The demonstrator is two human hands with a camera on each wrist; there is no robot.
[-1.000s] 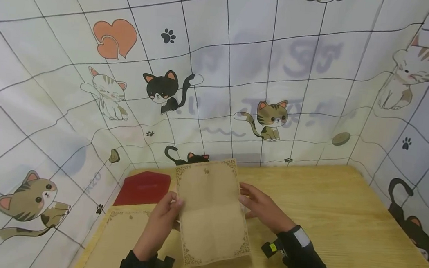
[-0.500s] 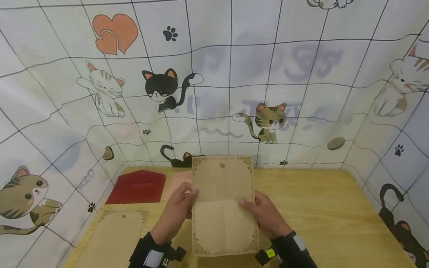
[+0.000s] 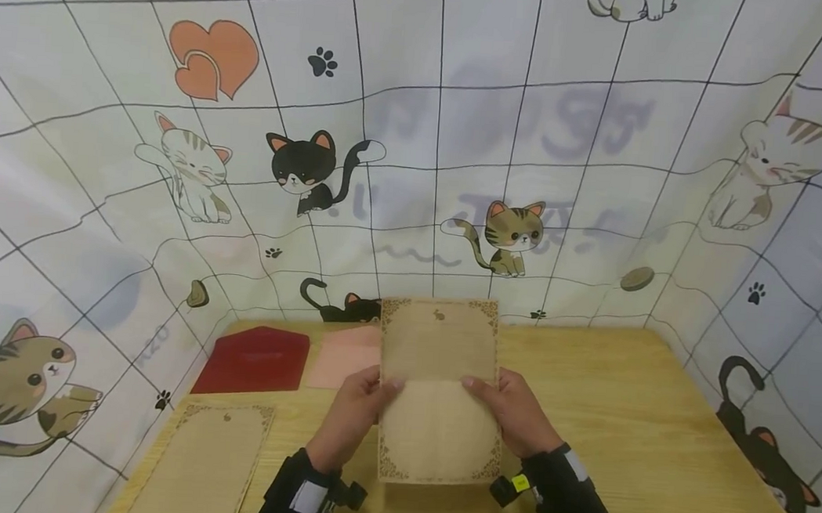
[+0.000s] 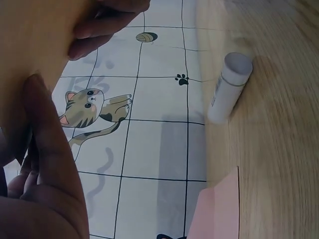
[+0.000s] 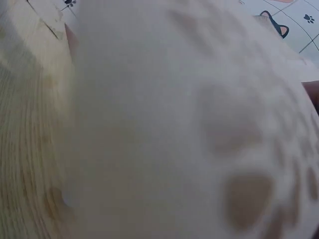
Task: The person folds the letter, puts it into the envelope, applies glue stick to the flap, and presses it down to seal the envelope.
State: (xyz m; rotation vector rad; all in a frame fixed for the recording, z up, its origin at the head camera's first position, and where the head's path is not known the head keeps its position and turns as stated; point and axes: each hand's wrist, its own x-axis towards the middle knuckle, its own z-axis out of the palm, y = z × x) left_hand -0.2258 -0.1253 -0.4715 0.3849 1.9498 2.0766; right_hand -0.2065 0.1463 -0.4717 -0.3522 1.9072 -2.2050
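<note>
Presently, your left hand [image 3: 353,414] pinches a creased tan sheet [image 3: 435,434] at its nine o'clock edge and your right hand [image 3: 523,415] grips it at three, probably to keep it flat and facing you above the table [image 3: 598,425]. Outward, pink paper [image 3: 343,358] lies between nine and ten o'clock, a red envelope [image 3: 252,363] beyond at nine, a second sheet [image 3: 203,467] at eight, perhaps spread for easy reach. Toward two o'clock in the left wrist view, a white tube [image 4: 228,92] carries unreadably blurred print; faint lettering on the wall cloth [image 3: 405,170] is illegible too.
</note>
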